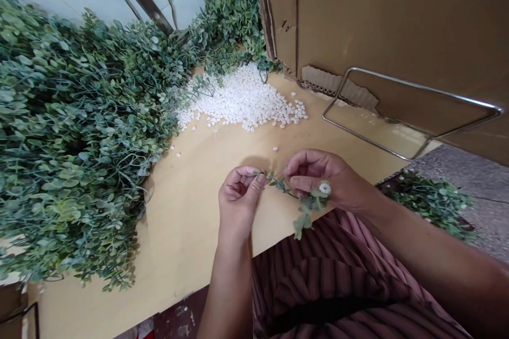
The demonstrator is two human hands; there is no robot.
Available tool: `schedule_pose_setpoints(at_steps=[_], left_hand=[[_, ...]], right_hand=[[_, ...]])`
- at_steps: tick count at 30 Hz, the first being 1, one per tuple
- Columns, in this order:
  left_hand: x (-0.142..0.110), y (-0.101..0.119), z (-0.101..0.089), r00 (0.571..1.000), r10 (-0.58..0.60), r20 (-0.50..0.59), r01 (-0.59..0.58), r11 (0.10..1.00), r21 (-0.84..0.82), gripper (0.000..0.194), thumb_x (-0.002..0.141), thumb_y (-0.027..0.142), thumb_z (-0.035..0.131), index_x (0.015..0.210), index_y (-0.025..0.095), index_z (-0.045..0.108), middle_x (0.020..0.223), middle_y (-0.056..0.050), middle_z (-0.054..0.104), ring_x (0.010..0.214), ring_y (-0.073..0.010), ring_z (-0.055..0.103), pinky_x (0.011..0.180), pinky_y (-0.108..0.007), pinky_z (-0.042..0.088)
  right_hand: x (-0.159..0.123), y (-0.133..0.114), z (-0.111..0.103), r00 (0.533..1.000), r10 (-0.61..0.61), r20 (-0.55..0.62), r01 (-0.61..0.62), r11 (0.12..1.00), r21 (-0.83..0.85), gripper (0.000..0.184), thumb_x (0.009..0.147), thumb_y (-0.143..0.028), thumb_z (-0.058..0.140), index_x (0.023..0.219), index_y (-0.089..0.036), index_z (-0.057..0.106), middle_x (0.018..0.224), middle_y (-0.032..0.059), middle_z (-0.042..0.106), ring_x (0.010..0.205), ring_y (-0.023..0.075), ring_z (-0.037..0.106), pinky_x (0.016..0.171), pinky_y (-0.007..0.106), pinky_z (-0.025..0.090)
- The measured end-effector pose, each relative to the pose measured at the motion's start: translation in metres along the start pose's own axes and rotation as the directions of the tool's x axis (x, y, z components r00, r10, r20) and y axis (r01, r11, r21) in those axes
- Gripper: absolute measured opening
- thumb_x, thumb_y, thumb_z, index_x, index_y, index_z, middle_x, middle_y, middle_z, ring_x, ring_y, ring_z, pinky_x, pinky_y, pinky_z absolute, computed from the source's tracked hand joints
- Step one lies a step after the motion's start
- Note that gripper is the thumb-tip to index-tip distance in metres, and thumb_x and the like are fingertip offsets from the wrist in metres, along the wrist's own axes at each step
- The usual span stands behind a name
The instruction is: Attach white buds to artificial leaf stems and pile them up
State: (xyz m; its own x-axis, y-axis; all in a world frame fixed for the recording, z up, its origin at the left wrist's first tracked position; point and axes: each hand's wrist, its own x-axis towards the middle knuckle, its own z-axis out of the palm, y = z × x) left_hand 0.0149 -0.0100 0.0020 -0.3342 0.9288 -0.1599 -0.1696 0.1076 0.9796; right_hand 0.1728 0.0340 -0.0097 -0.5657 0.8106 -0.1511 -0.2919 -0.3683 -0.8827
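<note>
Head view, clock centred on the hands. Counts: 1 leafy sprig (305, 213) between the hands, 1 white floret (325, 187) visible on it; 1 wire frame (421, 86) at 2; 1 cardboard box (389, 16) at 1; 1 large greenery heap (79, 132) at 9. White pieces (250, 98), piled at 11–12: too many to count. Left hand (239, 197): thumb and forefinger pinched on sprig's end. Right hand (324, 169): half curled beside the stem; cannot tell whether it grips. Bench (191, 212): near edge slants from 7, passing beneath right wrist. Open room: 8 to 10, between left hand and heap.
</note>
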Motion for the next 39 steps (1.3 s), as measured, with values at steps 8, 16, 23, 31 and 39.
schedule_pose_setpoints(at_steps=[8,16,23,31,39], left_hand=[[-0.003,-0.001,0.009,0.998,0.039,0.048,-0.042,0.997,0.061,0.011,0.064,0.020,0.073,0.070,0.017,0.064,0.073,0.000,0.064,0.069,-0.0095,0.059,0.068,-0.022,0.049],[0.011,0.019,0.005,0.976,-0.017,0.216,-0.044,0.960,0.276,0.019,0.068,0.023,0.069,0.086,0.017,0.067,0.081,-0.003,0.063,0.070,-0.0112,0.055,0.063,-0.022,0.045],[0.052,0.003,0.020,0.945,0.227,0.236,-0.327,0.622,0.712,0.013,0.069,0.015,0.063,0.080,0.018,0.067,0.079,-0.003,0.061,0.065,-0.0120,0.052,0.066,-0.026,0.042],[0.042,0.007,0.019,0.980,0.067,0.187,-0.149,0.868,0.473,0.002,0.069,0.019,0.064,0.070,0.017,0.064,0.066,0.000,0.062,0.061,-0.0110,0.055,0.061,-0.024,0.044],[0.005,0.011,0.013,0.981,-0.113,0.158,0.108,0.993,0.036,0.023,0.058,0.023,0.077,0.079,0.018,0.071,0.068,0.000,0.067,0.058,-0.0080,0.058,0.061,-0.021,0.049]], right_hand=[[-0.002,0.007,0.019,0.960,-0.281,-0.013,0.216,0.769,-0.602,0.009,0.079,-0.023,0.056,0.083,-0.016,0.059,0.078,0.0034,0.061,0.070,0.0128,0.056,0.064,0.025,0.046],[-0.005,0.006,0.014,0.917,-0.398,0.011,0.305,0.683,-0.663,0.019,0.086,-0.023,0.047,0.068,-0.017,0.048,0.061,-0.0026,0.046,0.059,0.0090,0.046,0.055,0.020,0.038],[-0.009,0.007,0.016,0.910,-0.400,-0.109,0.236,0.716,-0.657,0.021,0.085,-0.025,0.047,0.065,-0.018,0.045,0.055,-0.0041,0.039,0.052,0.0083,0.040,0.049,0.019,0.036],[-0.008,0.010,0.013,0.899,-0.419,-0.131,0.238,0.716,-0.656,0.014,0.082,-0.024,0.051,0.071,-0.018,0.057,0.058,-0.0012,0.054,0.056,0.0117,0.053,0.055,0.022,0.045],[-0.009,0.005,0.014,0.918,-0.382,-0.102,0.226,0.718,-0.659,0.016,0.080,-0.022,0.050,0.067,-0.016,0.058,0.055,-0.0012,0.055,0.052,0.0102,0.050,0.050,0.021,0.042]])
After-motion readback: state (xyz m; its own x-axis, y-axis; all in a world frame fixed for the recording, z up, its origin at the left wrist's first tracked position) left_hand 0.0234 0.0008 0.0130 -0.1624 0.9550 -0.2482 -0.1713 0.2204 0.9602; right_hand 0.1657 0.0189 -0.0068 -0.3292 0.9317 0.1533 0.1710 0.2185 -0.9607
